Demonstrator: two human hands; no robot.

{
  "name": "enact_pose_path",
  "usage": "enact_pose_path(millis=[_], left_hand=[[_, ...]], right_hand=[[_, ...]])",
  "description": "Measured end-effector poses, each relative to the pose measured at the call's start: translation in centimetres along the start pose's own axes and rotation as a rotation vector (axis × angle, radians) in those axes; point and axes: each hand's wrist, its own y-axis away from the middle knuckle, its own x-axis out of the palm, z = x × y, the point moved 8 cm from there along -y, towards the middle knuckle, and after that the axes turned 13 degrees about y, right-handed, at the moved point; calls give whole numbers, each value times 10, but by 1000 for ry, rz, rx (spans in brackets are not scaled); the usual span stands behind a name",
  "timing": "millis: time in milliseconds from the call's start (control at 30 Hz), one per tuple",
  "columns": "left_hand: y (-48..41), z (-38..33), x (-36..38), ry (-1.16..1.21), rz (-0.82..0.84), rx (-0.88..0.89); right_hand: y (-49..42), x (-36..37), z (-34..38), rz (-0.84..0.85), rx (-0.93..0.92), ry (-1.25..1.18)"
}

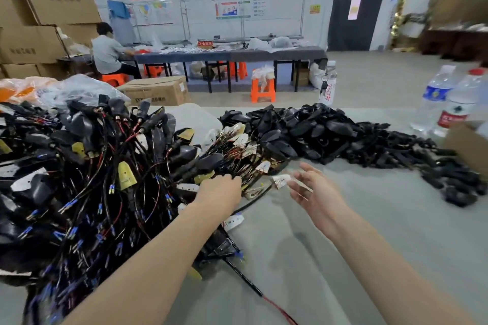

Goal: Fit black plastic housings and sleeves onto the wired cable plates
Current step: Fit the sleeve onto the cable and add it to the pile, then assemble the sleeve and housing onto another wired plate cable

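A big tangle of wired cable plates (pixel 87 179) with black, red and blue-tipped wires covers the left of the grey table (pixel 343 232). A heap of black plastic housings (pixel 330 132) stretches across the far right. My left hand (pixel 219 192) reaches into the edge of the tangle, fingers curled down among the wires and white plates; what it grips is hidden. My right hand (pixel 314 190) hovers blurred just to the right, fingers spread, beside a white plate (pixel 281 181) on a black cable.
Two water bottles (pixel 449 103) stand at the far right beside a cardboard box corner (pixel 467 148). Plastic bags (pixel 66 90) lie behind the tangle. Beyond the table a person sits at another bench (pixel 227 54), with orange stools and stacked cartons.
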Motion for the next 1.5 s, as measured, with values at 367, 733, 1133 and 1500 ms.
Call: enact_pose_path(millis=[367,733,1133,1500], left_hand=[[-17,16,-4,-32,-141,-219],[-6,-8,-66,247,-399,-106],[1,-20,-99,1846,-430,-259],[6,-48,-1,1945,-355,-254]], right_hand=[[-12,-28,-7,-6,20,12],[-6,-47,-7,-30,11,-9],[3,-51,-9,-74,1,55],[-20,-54,-7,-119,-85,311]])
